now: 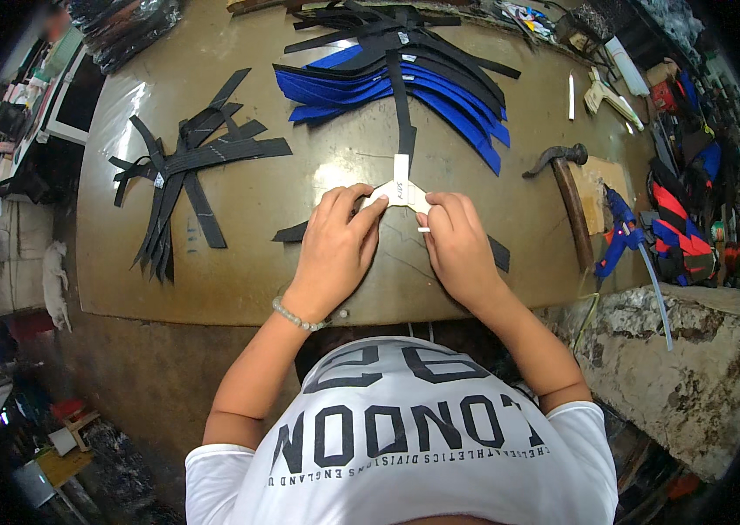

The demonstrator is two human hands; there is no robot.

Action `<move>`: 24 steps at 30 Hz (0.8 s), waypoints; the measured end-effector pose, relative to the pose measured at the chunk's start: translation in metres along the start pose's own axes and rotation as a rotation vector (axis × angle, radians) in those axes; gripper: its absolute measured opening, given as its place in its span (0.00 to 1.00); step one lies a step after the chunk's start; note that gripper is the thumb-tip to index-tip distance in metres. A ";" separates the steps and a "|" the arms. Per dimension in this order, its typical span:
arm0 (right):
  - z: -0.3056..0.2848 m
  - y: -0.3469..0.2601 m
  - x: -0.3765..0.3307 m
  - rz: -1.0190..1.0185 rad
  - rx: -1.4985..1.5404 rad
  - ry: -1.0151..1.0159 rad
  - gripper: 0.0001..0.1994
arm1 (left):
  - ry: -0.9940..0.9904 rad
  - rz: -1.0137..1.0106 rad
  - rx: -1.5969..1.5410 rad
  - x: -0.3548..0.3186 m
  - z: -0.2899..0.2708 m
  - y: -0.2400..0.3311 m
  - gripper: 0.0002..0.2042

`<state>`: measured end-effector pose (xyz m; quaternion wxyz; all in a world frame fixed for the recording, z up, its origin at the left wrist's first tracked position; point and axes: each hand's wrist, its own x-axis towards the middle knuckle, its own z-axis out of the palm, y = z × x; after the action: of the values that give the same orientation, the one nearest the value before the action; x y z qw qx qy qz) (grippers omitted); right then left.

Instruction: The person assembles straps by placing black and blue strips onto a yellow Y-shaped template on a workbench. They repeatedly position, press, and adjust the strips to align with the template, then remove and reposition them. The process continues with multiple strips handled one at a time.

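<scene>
A cream Y-shaped template (401, 191) lies over a black strap piece (401, 105) near the table's front. The strap's upper arm runs away from me, and its two lower ends stick out beside my wrists. With bent fingers, my left hand (333, 241) grips the template's left arm and presses it down. My right hand (459, 249) is closed at the right arm, pinching a short white stick (423, 229); whether it is chalk or a pen I cannot tell.
Blue and black strips (387, 83) are stacked at the back. To the left lies a bunch of black strap pieces (186, 162). On the right are a hammer (573, 206), a blue glue gun (619, 229), cardboard (597, 179), another Y-shaped template (608, 96) and a thin white stick (571, 96).
</scene>
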<state>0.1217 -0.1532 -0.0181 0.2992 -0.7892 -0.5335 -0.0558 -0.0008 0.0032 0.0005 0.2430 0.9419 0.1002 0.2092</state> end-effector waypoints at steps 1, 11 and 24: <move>-0.001 -0.001 0.001 -0.028 -0.018 -0.002 0.07 | 0.007 0.016 0.011 0.002 0.000 0.002 0.16; -0.011 0.013 -0.004 -0.145 -0.002 -0.075 0.10 | -0.015 0.102 0.412 0.012 0.018 0.022 0.10; -0.060 0.023 -0.026 0.434 0.334 -0.002 0.08 | -0.129 -0.033 0.658 0.026 0.049 0.047 0.38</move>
<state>0.1446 -0.2118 0.0106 0.4297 -0.8248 -0.3538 0.0994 0.0486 -0.0502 -0.0061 -0.0648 0.9794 0.1622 0.1018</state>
